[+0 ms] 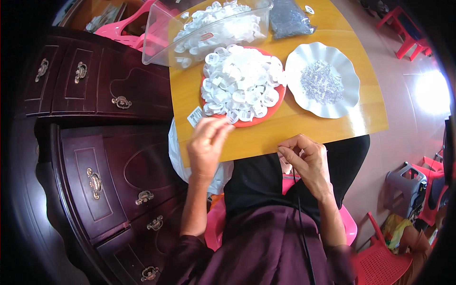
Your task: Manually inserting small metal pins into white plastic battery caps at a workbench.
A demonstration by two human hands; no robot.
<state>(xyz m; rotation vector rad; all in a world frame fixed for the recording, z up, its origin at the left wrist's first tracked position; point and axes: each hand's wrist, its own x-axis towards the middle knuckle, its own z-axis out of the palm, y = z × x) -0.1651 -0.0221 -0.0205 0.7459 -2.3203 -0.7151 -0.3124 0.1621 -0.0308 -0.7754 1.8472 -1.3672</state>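
A heap of small round white plastic pieces (242,80) fills a red plate (248,123) on the table. My left hand (205,145) is at the plate's near left rim, its fingers drawn together and slightly blurred. Their tips meet the edge of the heap, and what they grip is not clear. Over the table's near edge is my right hand (308,161), with thumb and forefinger pinched; anything between them is too small to make out. To the right of the heap, a white scalloped dish (349,97) holds many tiny clear slivers (323,81).
Behind the plate stands a clear plastic bin (156,47) of more white pieces. A bag of dark items (290,19) lies beside it. Dark wooden drawers (109,166) line the left. A black cord (301,218) runs down my front. Red chairs (380,256) and a grey stool (403,185) are at right.
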